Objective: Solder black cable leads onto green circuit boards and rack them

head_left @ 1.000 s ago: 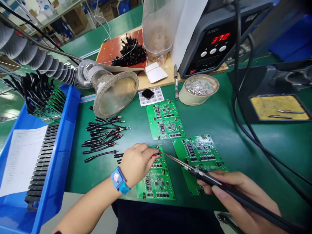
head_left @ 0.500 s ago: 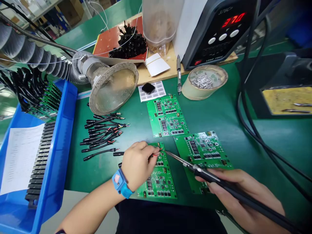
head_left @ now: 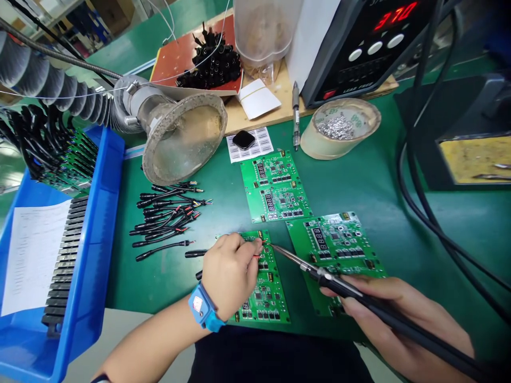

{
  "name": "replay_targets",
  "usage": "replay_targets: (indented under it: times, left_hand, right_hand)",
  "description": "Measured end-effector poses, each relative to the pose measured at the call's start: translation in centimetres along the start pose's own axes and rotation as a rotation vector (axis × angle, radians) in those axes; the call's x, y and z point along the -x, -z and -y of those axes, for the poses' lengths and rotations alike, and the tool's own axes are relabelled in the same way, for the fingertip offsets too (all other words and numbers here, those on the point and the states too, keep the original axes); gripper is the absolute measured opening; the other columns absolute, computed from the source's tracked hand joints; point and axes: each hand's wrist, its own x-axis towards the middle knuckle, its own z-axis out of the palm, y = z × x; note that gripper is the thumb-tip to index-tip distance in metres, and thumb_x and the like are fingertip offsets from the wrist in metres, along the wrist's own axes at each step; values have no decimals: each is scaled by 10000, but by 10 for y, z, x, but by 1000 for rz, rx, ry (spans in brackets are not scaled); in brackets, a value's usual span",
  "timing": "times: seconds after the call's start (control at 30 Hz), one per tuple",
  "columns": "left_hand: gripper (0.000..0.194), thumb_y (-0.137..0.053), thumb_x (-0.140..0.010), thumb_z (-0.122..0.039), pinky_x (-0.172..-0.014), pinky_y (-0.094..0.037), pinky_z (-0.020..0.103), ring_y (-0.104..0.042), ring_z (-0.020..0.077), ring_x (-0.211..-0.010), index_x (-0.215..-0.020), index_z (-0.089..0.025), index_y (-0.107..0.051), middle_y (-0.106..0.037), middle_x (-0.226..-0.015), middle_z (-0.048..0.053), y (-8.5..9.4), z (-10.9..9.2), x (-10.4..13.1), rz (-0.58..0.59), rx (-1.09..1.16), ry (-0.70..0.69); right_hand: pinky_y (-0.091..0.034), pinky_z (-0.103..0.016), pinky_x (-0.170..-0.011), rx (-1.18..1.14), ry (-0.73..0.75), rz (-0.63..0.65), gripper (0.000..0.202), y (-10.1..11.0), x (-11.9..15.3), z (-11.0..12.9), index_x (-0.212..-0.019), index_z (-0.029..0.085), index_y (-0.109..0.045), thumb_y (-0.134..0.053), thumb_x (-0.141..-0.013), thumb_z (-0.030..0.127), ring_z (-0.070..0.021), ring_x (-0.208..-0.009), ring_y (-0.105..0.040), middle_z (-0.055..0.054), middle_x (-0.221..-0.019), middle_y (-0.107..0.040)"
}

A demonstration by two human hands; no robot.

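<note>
My left hand (head_left: 231, 271) rests over a green circuit board (head_left: 275, 295), its thumb and fingertips pinched on a short black cable (head_left: 195, 254) whose thin red wire ends reach the board's upper edge. In my right hand (head_left: 399, 314) is a soldering iron (head_left: 343, 285), held like a pen. Its metal tip points left and lies close to the wire ends at the board; I cannot tell whether they touch. Part of this board is hidden under my left hand. Another board (head_left: 339, 239) lies beneath the iron, and a third board (head_left: 279, 186) sits farther back.
Loose black cables (head_left: 167, 213) lie to the left, beside a blue bin (head_left: 107, 213) of boards and cables. A fume extractor hood (head_left: 183, 143) stands behind them. At the back are a roll holding solder scraps (head_left: 339, 133), a soldering station (head_left: 359, 53) reading 370 and a pen (head_left: 296, 114).
The view has shifted slightly. My left hand has turned a little over the board, covering more of it. The iron's tip stays near the same board edge.
</note>
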Motion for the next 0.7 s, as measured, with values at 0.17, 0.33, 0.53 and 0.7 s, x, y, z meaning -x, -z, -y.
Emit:
replay_targets:
  times: [0.17, 0.33, 0.53, 0.7]
  left_hand:
    - [104, -527, -844, -145, -562, -361, 292, -464, 165, -627, -861, -164, -627, -506, -681, 23, -5, -2, 3, -63, -81, -41]
    - [91, -538, -836, -148, -571, -351, 298, -455, 173, -645, -875, -168, -618, -498, -695, 25, -6, -2, 4, -53, -120, -64]
    - [113, -531, -842, -151, -572, -362, 293, -454, 173, -650, -916, -167, -614, -495, -701, 25, -4, -4, 2, -27, -135, -68]
    - [129, -523, -853, -160, -576, -368, 292, -462, 174, -664, -946, -164, -613, -511, -719, 31, -3, -6, 2, -16, -171, -67]
  right_hand:
    - [-525, -125, -571, -9, 1, -4, 142, -1, -2, -1, -932, 260, -545, -566, -792, 263, -85, -617, -656, 35, -744, -696]
    - [-534, -145, -585, 7, 5, 14, 140, 0, -1, -2, -932, 247, -543, -563, -793, 252, -103, -654, -668, 17, -756, -702]
    - [-542, -195, -537, 95, 198, 14, 88, 1, -6, 0, -850, 234, -522, -553, -774, 265, -150, -639, -677, 0, -679, -688]
    - [-536, -208, -504, 132, 299, 16, 61, 0, -15, 5, -827, 230, -542, -528, -768, 242, -151, -575, -658, -17, -668, -664]
